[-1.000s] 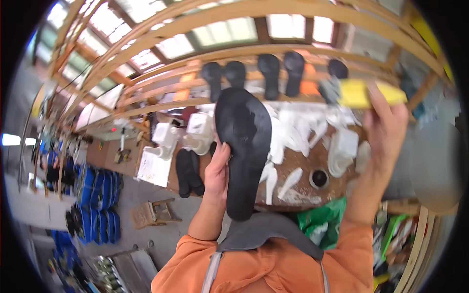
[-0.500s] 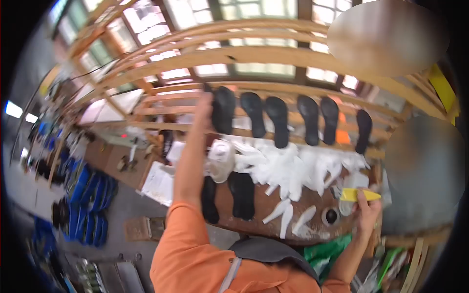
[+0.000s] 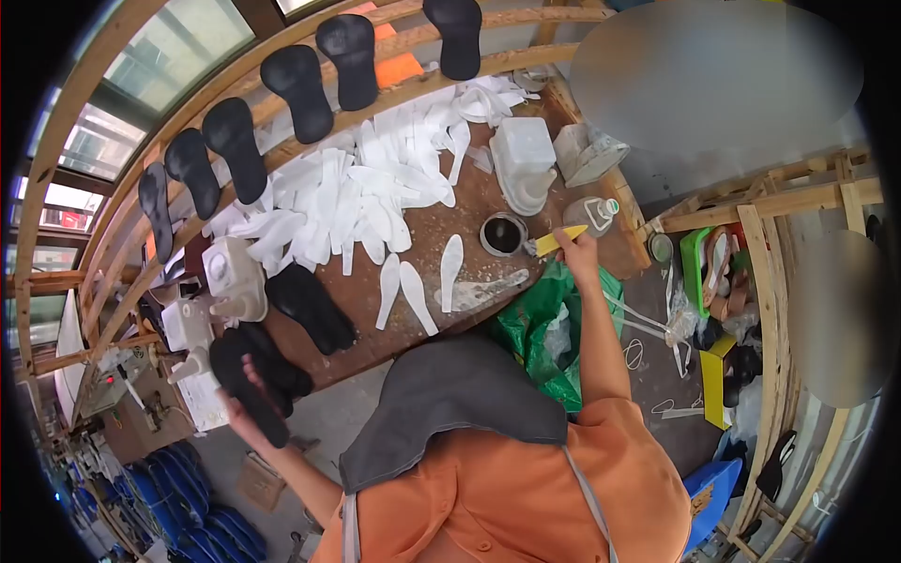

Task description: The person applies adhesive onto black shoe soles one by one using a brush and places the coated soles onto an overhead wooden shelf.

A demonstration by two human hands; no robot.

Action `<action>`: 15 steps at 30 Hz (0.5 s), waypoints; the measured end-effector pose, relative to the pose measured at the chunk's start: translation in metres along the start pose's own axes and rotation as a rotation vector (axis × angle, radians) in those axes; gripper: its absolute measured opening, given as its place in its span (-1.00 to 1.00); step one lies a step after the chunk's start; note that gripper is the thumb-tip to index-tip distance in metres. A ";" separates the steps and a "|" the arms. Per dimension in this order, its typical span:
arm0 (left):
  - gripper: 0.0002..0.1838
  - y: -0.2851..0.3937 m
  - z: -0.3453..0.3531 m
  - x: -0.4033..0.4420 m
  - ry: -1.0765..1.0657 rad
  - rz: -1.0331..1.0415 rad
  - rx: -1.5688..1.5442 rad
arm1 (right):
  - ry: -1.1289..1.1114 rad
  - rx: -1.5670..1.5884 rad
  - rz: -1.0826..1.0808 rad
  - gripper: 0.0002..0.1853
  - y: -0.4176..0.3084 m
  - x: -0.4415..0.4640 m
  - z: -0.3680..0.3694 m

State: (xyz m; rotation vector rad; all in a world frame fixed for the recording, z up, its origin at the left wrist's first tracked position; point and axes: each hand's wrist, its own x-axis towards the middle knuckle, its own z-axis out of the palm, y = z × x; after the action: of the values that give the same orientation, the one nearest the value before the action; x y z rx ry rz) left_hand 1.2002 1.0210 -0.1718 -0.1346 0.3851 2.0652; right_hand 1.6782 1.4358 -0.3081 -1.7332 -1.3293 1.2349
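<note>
A dark grey cloth apron (image 3: 441, 403) is nearest, with a crumpled green plastic bag (image 3: 540, 324) just beyond it on the right, against the brown wooden surface (image 3: 474, 202) and partly covered by the right forearm. At the near left, a black foot-shaped insole (image 3: 246, 383) is held in the left hand (image 3: 246, 413), a finger across its face; stacked black insoles (image 3: 314, 310) crowd in beside it, with a white plastic jug (image 3: 233, 272) behind them.

The right hand (image 3: 576, 251) is closed around a yellow-handled brush (image 3: 561, 240), well apart from the held insole. The brush's tip is just beside a round pot of dark liquid (image 3: 504, 234); a clear capped bottle (image 3: 593, 214) stands close to that hand. Farther back, loose white sole-shaped pieces (image 3: 375, 197) cover much of the surface. Beyond them, more black insoles lean on a slatted wooden rack (image 3: 526, 58).
</note>
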 end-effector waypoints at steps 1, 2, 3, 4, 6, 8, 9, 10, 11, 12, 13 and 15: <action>-0.29 -0.018 -0.008 0.006 0.023 -0.053 -0.096 | 0.002 -0.066 0.040 -0.69 0.011 0.007 -0.007; -0.26 -0.034 -0.017 0.010 0.046 -0.102 -0.195 | 0.001 -0.133 0.077 -0.67 0.024 0.011 -0.014; -0.27 -0.052 -0.002 0.013 0.022 -0.134 -0.198 | -0.004 -0.200 0.109 -0.66 0.035 0.016 -0.019; -0.28 -0.053 -0.007 0.016 0.038 -0.118 -0.169 | -0.015 -0.268 0.138 -0.64 0.047 0.018 -0.023; -0.30 -0.055 -0.012 0.016 0.072 -0.028 0.004 | -0.098 -0.406 0.164 -0.61 0.066 0.030 -0.024; -0.32 -0.050 -0.002 0.004 0.183 0.147 0.300 | -0.288 -0.534 0.157 -0.58 0.083 0.064 -0.038; -0.33 -0.053 0.013 -0.002 0.215 0.208 0.392 | -0.389 -0.595 0.144 -0.57 0.094 0.087 -0.054; -0.33 -0.050 0.015 -0.008 0.218 0.255 0.452 | -0.474 -0.656 0.122 -0.55 0.074 0.076 0.006; -0.31 -0.043 0.008 -0.015 0.261 0.316 0.501 | -0.549 -0.648 0.086 -0.55 0.068 0.062 0.036; -0.27 -0.040 0.006 -0.022 0.292 0.319 0.479 | -0.610 -0.565 0.089 -0.58 0.055 0.046 0.047; -0.26 -0.040 0.002 -0.027 0.318 0.314 0.491 | -0.651 -0.488 0.103 -0.60 0.035 0.029 0.045; -0.20 -0.042 -0.014 -0.029 0.329 0.274 0.486 | -0.711 -0.562 -0.006 -0.66 -0.031 -0.024 0.072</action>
State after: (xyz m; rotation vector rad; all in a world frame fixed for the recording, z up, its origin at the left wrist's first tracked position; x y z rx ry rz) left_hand 1.2499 1.0115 -0.1863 -0.1319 1.1480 2.1520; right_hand 1.5987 1.4175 -0.3000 -1.6867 -2.2652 1.6724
